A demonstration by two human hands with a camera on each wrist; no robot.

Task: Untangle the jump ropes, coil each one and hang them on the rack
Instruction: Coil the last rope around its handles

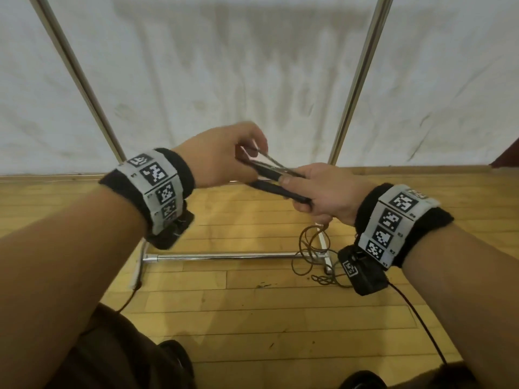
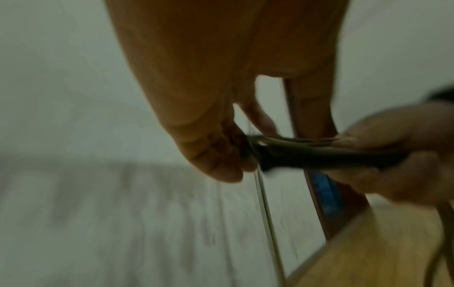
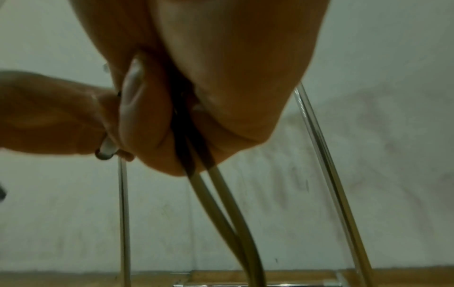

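Both hands meet at chest height in front of the rack. My right hand [image 1: 297, 192] grips two black jump rope handles [image 1: 278, 189] side by side. My left hand [image 1: 247, 155] pinches the translucent rope [image 1: 271, 161] at the handles' far ends. In the left wrist view the left fingers [image 2: 221, 155] curl at the tip of a handle [image 2: 319, 157]. In the right wrist view two rope strands [image 3: 221, 203] hang down from my right hand. They run to a tangled pile of rope [image 1: 311, 256] on the floor by the rack's right foot.
The rack's two metal uprights [image 1: 75, 77] [image 1: 356, 82] rise before a white cloth backdrop [image 1: 224, 80]. Its base bar [image 1: 224, 257] lies across the wooden floor [image 1: 252, 310]. A black cable [image 1: 415, 318] trails from my right wrist camera. My knees and shoes show at the bottom edge.
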